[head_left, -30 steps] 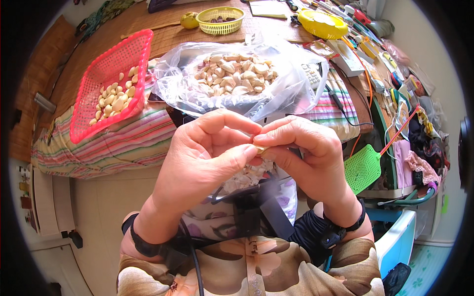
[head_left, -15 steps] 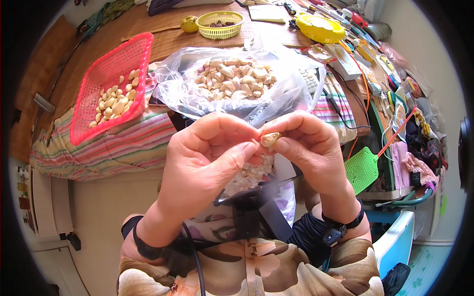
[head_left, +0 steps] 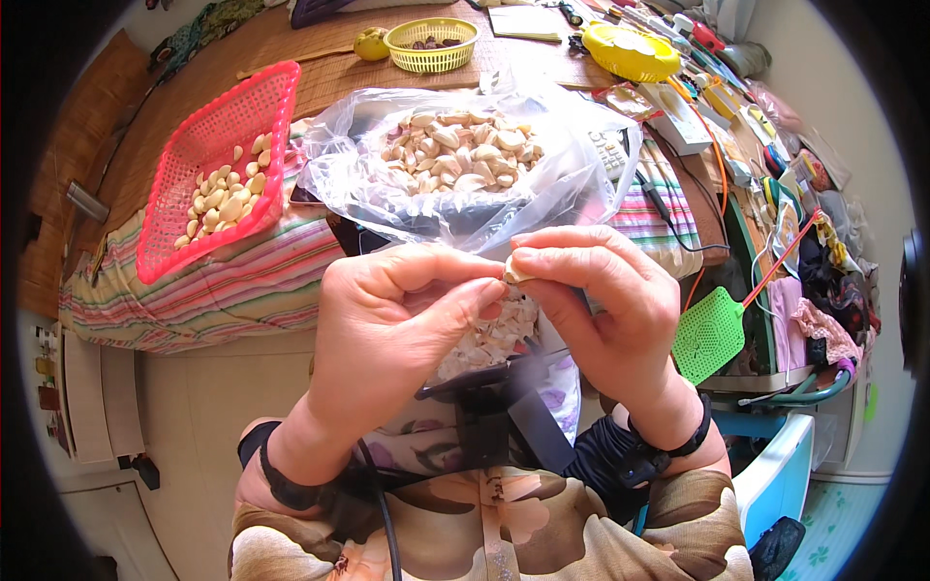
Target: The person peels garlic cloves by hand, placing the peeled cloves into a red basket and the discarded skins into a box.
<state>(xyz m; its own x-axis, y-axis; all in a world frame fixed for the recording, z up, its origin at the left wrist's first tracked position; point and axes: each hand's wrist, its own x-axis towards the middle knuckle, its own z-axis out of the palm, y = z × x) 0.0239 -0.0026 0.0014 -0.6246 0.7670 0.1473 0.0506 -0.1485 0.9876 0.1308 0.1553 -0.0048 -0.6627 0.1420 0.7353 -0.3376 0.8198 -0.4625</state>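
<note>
Left hand and right hand meet at frame centre, both grips pinched closed on one garlic clove. Clear bag of cloves lies above; red basket upper left.

Bright daylight, sharp centre, fisheye-bent edges.

A garlic clove shows only as a pale sliver, mostly hidden between the fingers of both hands. Below it, at six o'clock, the peel pile lies partly covered. Clutter at two o'clock blurs beyond telling.
</note>
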